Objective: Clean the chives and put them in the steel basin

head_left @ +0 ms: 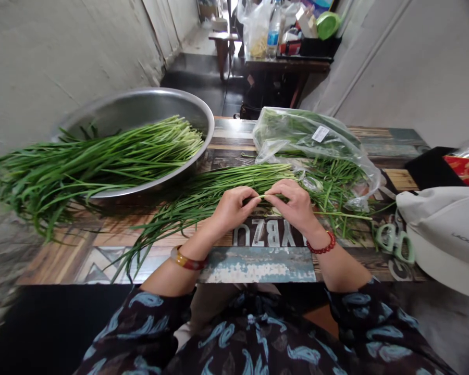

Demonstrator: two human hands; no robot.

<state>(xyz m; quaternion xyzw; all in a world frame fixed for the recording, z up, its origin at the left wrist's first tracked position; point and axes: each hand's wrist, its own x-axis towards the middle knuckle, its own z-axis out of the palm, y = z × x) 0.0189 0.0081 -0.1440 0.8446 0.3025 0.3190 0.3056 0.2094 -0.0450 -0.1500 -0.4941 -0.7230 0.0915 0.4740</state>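
Observation:
Between my fingertips, over the front of the table, is a thin garlic chive stalk (262, 197). My left hand (234, 207) pinches it from one side, and my right hand (291, 203) pinches it close by. Just behind both hands lies a loose pile of garlic chives (203, 188), leaves toward the left and pale stems toward the right. Short green scraps (338, 182) are scattered to the right of my right hand. A large metal basin (146, 96) at the left holds a thick bundle of garlic chives (113, 156), its leaves hanging over the rim.
A clear plastic bag (300, 133) with more greens rests at the table's back. Green-handled scissors (394, 242) and a light cap (441, 229) are at the right, near a black box (432, 166). Farther back, a small table (285, 65) carries a bottle (273, 31) and bags.

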